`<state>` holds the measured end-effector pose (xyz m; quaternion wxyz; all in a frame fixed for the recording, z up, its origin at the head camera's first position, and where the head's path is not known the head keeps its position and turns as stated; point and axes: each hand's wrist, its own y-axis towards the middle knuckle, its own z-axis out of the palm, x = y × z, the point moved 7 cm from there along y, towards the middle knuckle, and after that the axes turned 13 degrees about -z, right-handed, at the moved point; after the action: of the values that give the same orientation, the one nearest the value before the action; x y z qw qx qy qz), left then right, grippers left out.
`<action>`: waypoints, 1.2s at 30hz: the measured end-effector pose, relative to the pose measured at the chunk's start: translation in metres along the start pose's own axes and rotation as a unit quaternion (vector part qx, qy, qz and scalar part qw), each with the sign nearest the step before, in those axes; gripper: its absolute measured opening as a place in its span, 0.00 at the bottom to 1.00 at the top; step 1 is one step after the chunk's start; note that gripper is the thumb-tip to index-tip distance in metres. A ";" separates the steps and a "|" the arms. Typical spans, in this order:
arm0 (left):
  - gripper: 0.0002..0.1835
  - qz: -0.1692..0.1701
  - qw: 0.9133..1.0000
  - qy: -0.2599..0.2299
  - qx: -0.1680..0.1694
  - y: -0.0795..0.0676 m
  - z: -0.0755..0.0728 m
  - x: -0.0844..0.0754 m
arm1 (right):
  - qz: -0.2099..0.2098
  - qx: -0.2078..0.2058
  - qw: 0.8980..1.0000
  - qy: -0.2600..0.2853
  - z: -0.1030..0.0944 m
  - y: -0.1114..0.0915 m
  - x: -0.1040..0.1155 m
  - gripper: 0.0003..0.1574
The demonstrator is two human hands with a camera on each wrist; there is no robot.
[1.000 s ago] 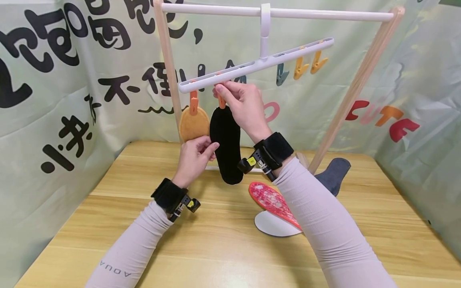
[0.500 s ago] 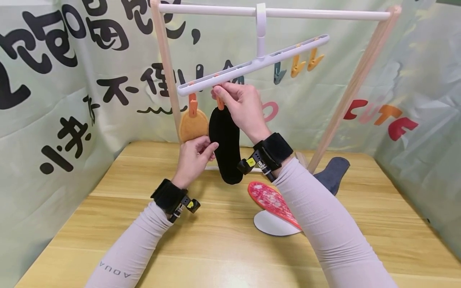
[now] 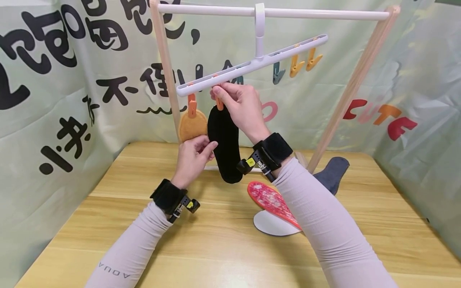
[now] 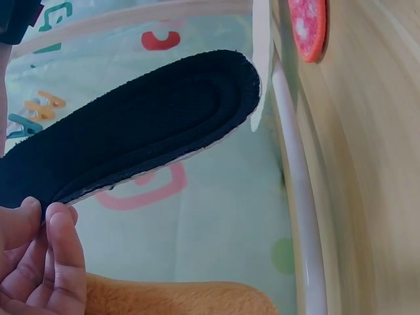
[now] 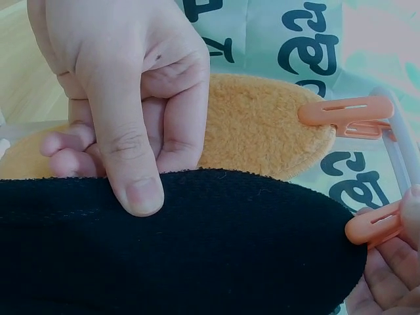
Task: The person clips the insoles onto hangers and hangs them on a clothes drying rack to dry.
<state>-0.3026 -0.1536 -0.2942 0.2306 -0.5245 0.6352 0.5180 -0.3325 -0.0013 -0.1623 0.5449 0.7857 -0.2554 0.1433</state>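
Note:
A black insole (image 3: 225,148) hangs from an orange clip (image 3: 219,102) on a tilted white hanger (image 3: 248,66). My left hand (image 3: 192,158) pinches the insole's left edge between thumb and fingers; the thumb lies on its black face in the right wrist view. My right hand (image 3: 246,106) pinches the orange clip just under the hanger bar. In the right wrist view the clip's tip (image 5: 367,226) overlaps the insole's end. Left of it, a fuzzy orange insole (image 3: 192,125) hangs from another orange clip (image 3: 192,107), partly hidden behind my left hand.
The hanger hooks over a white rail (image 3: 324,14) on a wooden stand (image 3: 354,88). Teal (image 3: 277,74) and yellow clips (image 3: 296,67) hang at its right. On the table (image 3: 144,232) lie a red patterned insole (image 3: 271,200), a white one (image 3: 273,224) and a dark grey one (image 3: 333,174).
The hanger's left end has dipped slightly, its clips lowering with it. Both hands keep their grips, nearly still.

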 end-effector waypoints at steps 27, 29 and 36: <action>0.14 -0.004 1.000 -0.019 -0.009 -0.001 -0.001 -0.002 | -0.007 0.002 1.000 0.001 0.000 -0.003 0.001 0.15; 0.14 -0.005 1.000 -0.020 -0.010 -0.001 -0.001 -0.003 | -0.009 0.002 1.000 -0.001 0.000 -0.003 0.001 0.15; 0.13 -0.007 1.000 -0.024 -0.014 -0.001 -0.001 -0.003 | -0.006 0.013 1.000 0.001 0.001 -0.003 0.001 0.15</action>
<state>-0.3003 -0.1531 -0.2915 0.2419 -0.5194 0.6184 0.5379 -0.3302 -0.0020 -0.1646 0.5353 0.7943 -0.2486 0.1442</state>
